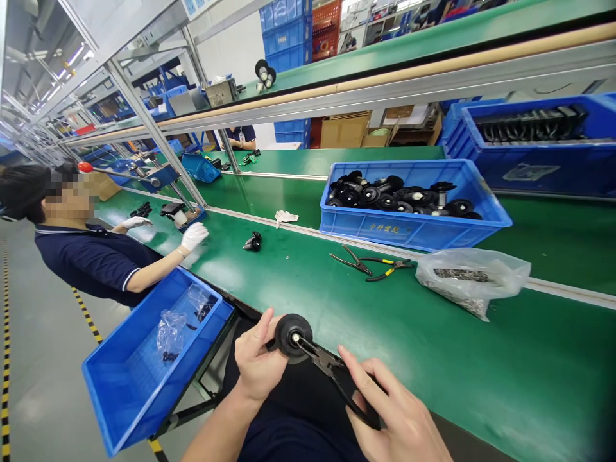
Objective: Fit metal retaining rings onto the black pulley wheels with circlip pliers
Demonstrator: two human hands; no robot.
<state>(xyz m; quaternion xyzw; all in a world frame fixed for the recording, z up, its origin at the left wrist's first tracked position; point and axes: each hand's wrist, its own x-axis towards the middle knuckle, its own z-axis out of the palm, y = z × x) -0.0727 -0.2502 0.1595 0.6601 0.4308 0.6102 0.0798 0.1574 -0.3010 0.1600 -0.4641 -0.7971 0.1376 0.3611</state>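
My left hand (260,360) grips a black round part with a flanged disc (287,326), its face turned up toward me. A pale shaft end shows at the disc's centre. In my right hand (397,407) is a pair of dark circlip pliers (328,362), its handles inside my fingers. The plier tips touch the part at the shaft end. Whether a ring sits on the tips is too small to make out. Both hands are above my lap at the front edge of the green bench (346,314).
A blue bin (385,232) of black wheel-like parts stands behind two more pliers (356,262) and a plastic bag (474,276) of small metal pieces. A gloved co-worker (96,250) works at a lever press (158,176) on the left. Another blue bin (122,385) stands beside my left arm.
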